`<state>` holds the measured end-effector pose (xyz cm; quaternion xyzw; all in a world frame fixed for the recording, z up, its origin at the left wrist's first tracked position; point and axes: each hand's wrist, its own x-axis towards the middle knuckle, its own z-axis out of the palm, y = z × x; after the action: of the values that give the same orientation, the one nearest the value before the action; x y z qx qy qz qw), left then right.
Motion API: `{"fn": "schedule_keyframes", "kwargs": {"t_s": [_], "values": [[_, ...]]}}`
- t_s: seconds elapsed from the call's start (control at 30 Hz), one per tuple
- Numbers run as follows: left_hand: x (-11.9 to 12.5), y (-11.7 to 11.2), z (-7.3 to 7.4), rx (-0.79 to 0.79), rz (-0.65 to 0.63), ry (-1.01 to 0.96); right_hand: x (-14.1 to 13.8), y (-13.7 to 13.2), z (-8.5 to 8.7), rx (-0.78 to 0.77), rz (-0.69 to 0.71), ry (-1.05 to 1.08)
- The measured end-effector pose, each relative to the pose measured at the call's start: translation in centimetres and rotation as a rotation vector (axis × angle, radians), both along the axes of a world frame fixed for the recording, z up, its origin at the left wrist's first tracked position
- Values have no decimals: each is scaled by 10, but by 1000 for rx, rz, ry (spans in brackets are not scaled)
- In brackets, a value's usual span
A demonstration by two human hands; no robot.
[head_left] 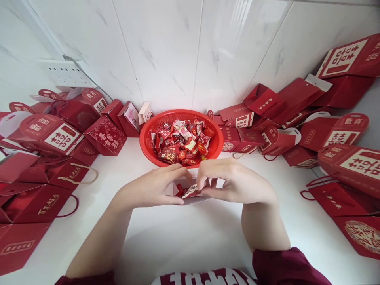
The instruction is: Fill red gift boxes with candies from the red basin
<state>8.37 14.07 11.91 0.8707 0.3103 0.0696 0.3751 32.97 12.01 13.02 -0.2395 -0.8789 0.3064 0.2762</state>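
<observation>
Low in front of the basket, a small open candy box [192,183] shows its white inside between my hands. My left hand [157,184] is closed around the box's left side, thumb in front and fingers behind. Inside lie a red wrapped candy [179,190] and a cream-and-red wrapped candy [191,191]. My right hand [234,180] reaches in from the right, its fingertips pinched on the cream-and-red candy. Its fingers partly cover the box's right side. Just behind, a red plastic basket [145,147] holds many wrapped candies [178,142].
Red gift boxes [59,136] crowd the left side of the white table [178,237], some with cord handles. More red boxes [341,130] are stacked on the right. A tiled wall [169,51] rises behind, with a power socket [69,73] at upper left.
</observation>
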Motion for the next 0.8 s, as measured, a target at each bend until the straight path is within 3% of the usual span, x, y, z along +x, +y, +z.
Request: {"fn": "schedule_keyframes", "kwargs": {"t_s": [0.07,0.23,0.5,0.67,0.8], "values": [[1,0,1,18,-15,17,-7,0,-4,4,-9,-113],[1,0,1,126,12,63,-20,3,-11,78,-196,-327],[-7,-3,7,197,187,33,4,1,-6,66,-351,-59],[-7,2,2,219,252,80,12,2,-29,-4,-307,-134],[-4,7,-5,229,200,110,10,6,-44,-38,-349,-214]]}}
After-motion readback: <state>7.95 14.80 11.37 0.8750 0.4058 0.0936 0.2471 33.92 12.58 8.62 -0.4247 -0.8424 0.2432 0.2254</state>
